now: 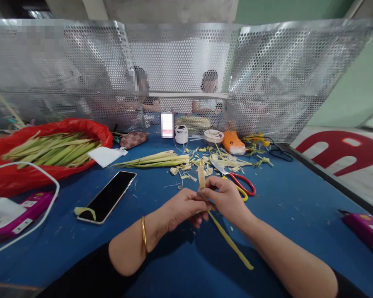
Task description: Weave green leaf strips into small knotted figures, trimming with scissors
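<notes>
My left hand [186,207] and my right hand [226,199] meet over the middle of the blue table, both closed on a pale plant-leaf strip [201,174]. One flat, tan end stands up above my fingers. A long yellow-green stalk [231,243] slants from under my hands toward the lower right. Just beyond my right hand lie red-handled scissors [244,185] and a yellow handle [243,194] partly hidden by that hand. Cut leaf scraps [186,171] are scattered past my fingertips, beside a bundle of green-white leaves [155,159].
At left, a red plastic bag [96,126] holds more leaves, near a black-screened phone [112,194] and purple tissue packs. Along the back stand a white thread spool [181,135], a round tape roll [213,136] and an orange packet [233,141]. Two people sit behind the perforated metal screen [180,54].
</notes>
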Demonstrator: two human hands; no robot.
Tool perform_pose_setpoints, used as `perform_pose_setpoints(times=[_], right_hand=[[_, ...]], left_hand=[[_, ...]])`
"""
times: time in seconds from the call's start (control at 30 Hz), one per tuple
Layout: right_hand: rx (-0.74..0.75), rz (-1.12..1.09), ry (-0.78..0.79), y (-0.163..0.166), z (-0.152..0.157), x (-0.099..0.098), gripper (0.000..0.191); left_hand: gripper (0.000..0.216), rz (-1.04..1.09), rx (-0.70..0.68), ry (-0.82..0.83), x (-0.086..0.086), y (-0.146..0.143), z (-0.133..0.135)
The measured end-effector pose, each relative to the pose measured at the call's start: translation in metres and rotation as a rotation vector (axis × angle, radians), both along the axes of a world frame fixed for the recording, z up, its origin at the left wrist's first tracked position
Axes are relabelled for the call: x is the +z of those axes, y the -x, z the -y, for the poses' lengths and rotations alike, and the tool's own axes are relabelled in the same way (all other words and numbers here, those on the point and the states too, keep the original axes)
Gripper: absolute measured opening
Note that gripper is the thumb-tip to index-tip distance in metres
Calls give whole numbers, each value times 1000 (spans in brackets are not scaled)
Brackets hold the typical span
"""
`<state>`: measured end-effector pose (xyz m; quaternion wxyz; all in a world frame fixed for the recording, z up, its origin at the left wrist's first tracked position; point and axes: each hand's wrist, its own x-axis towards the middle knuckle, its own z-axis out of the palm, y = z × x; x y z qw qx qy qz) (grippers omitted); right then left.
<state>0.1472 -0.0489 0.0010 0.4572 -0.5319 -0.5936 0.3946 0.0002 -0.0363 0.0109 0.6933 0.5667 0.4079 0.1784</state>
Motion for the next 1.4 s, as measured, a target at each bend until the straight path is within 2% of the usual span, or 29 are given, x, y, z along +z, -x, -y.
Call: perform_pose_setpoints(times=[0.17,0.33,0.43,0.5,0.53,0.6,0.63,0.73,0.8,0.83,1.0,1.13,1.2,1.27,1.4], right_hand=[[-33,8,-4,6,5,-2,18],[-2,-19,43,8,4,-2,20],[-72,138,-210,-2,-2,3,16],[-171,239,-417,-14,-6,11,19],[-231,265,-456,-20,-8,16,22],[-289,291,-395,-33,-10,25,31],[-253,299,-313,-39,-11,29,38],[32,376,-81,-47,-11,35,45],[188,447,-8,-45,-9,35,39],[219,475,-4,-42,-7,34,36],[189,527,-107,-29,-3,25,30],[151,479,-72,-28,-10,19,28],[113,347,-46,-26,-13,16,27],[87,169,7,-21,-14,13,27],[23,-84,133,-11,-12,8,29]], left_hand=[[21,28,-6,30,1,0,5],[22,29,9,-25,1,-2,7],[23,82,83,10,2,-3,4],[32,138,158,74,3,-1,1],[38,174,190,112,4,0,-2],[43,247,249,178,5,4,-7],[42,270,274,195,6,6,-9],[35,270,339,162,9,10,-12],[34,256,363,122,11,12,-13],[33,256,367,113,11,11,-12],[18,284,454,41,3,2,-10],[12,300,582,102,-2,-3,-8],[11,307,557,158,-1,-2,-7],[14,295,470,194,0,0,-5],[30,245,343,179,-1,2,-2]])
